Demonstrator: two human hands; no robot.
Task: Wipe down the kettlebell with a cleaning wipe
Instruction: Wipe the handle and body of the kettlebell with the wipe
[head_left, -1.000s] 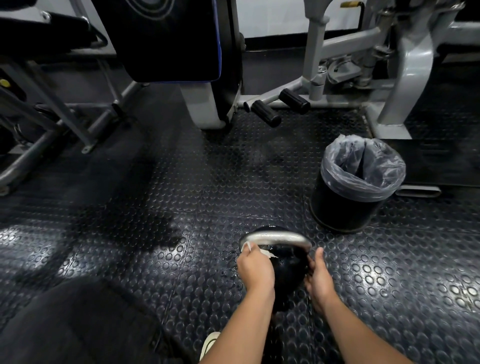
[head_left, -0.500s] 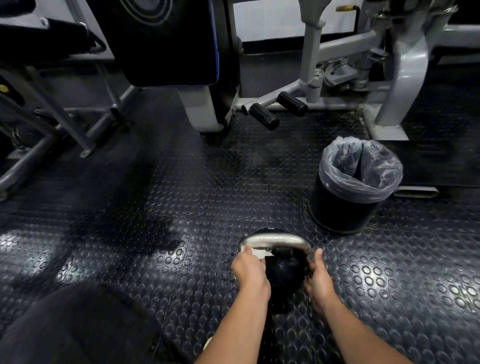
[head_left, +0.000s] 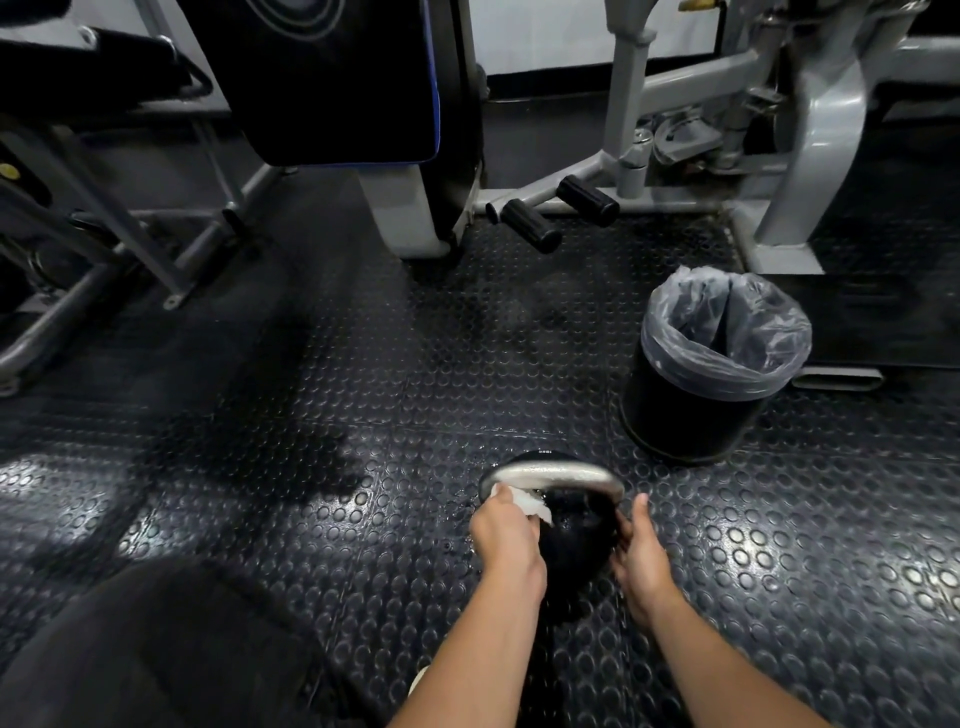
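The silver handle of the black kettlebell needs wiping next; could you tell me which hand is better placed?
Left: the left hand already grips the white wipe beneath that handle; the right hand steadies the body.

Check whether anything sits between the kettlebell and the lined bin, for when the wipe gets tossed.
Nothing visible does. The wipe is in the left hand against the kettlebell; only bare studded floor shows between it and the bin, ahead to the right.

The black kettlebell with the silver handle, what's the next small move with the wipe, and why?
Probably slide the white cleaning wipe rightward along the silver handle. The left hand holds it at the handle's left end, while the right hand steadies the black kettlebell, so the rest of the handle looks unwiped.
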